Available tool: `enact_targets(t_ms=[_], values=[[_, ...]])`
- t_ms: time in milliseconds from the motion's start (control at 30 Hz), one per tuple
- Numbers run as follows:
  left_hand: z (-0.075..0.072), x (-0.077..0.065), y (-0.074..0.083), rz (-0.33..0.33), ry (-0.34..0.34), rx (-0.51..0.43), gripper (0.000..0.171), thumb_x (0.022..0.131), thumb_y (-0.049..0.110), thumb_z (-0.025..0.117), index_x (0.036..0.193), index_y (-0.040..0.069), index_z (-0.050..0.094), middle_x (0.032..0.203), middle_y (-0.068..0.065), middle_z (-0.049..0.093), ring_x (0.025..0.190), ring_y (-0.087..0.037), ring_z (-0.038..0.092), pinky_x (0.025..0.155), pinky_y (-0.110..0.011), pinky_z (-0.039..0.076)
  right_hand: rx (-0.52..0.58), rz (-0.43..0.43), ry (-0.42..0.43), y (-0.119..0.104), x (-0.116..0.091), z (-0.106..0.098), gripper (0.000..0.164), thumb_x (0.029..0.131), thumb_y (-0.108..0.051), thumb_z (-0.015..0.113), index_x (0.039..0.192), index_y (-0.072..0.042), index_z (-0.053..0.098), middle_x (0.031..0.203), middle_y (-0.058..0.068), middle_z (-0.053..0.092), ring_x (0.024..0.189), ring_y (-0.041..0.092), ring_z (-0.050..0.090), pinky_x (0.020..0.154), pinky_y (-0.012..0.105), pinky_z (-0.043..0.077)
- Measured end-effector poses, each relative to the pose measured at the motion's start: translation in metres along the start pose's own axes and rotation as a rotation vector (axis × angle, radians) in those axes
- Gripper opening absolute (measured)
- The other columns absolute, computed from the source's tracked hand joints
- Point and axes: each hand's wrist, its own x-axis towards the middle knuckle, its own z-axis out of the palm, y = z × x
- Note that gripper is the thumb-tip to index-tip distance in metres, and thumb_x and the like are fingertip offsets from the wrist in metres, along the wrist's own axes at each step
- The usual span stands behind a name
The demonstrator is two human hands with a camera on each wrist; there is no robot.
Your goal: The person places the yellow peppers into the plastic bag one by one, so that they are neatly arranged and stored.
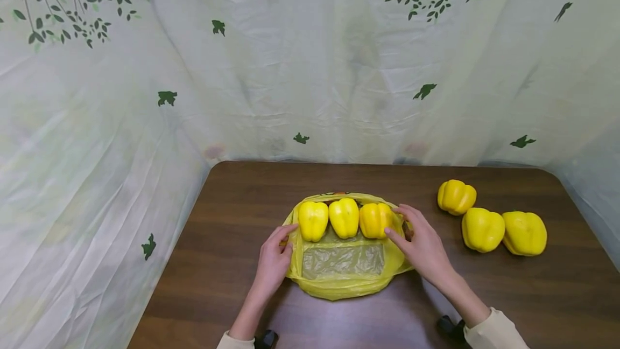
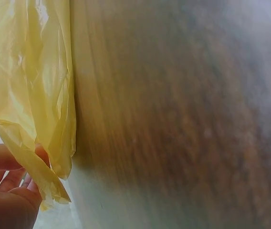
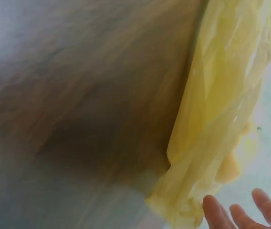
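A yellow plastic bag [image 1: 334, 291] lies spread open on the table. Three yellow bell peppers stand in a row along its far side: the left pepper [image 1: 313, 222], the middle pepper [image 1: 344, 218] and the right pepper [image 1: 375, 221]. At the bag's left edge, my left hand [image 1: 275, 257] holds the rim with bent fingers; the left wrist view shows the film [image 2: 35, 90] hanging over its fingertips. My right hand [image 1: 425, 244] is spread at the right edge, thumb and fingertips around the right pepper. In the right wrist view its fingers [image 3: 240, 217] are apart beside the film.
To the right on the brown wooden table [image 1: 232, 209] sit three more yellow bell peppers: a back one [image 1: 457, 197], a front one [image 1: 483, 230] and a rightmost one [image 1: 525, 234]. A pale leaf-printed cloth [image 1: 310, 69] hangs behind the table and along its sides.
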Motion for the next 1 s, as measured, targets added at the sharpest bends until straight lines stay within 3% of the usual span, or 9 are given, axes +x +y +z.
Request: enact_targets(t_ms=[667, 1000], values=[[-0.001, 0.000, 0.002, -0.012, 0.000, -0.005, 0.041, 0.086, -0.014, 0.058, 0.120, 0.008, 0.069, 0.114, -0.002, 0.065, 0.092, -0.020, 0.056, 0.080, -0.036, 0.051, -0.022, -0.028, 0.111, 0.017, -0.021, -0.024, 0.049, 0.093, -0.028, 0.069, 0.134, -0.006, 0.054, 0.143, 0.017, 0.046, 0.119, 0.036, 0.051, 0.087, 0.055, 0.047], [-0.001, 0.000, 0.002, -0.022, -0.004, -0.007, 0.041, 0.086, -0.013, 0.059, 0.121, 0.007, 0.068, 0.116, -0.004, 0.064, 0.093, -0.022, 0.057, 0.082, -0.039, 0.052, -0.046, -0.005, 0.119, 0.024, -0.027, -0.036, 0.050, 0.092, -0.025, 0.071, 0.135, -0.006, 0.053, 0.144, 0.018, 0.044, 0.119, 0.038, 0.050, 0.088, 0.057, 0.046]])
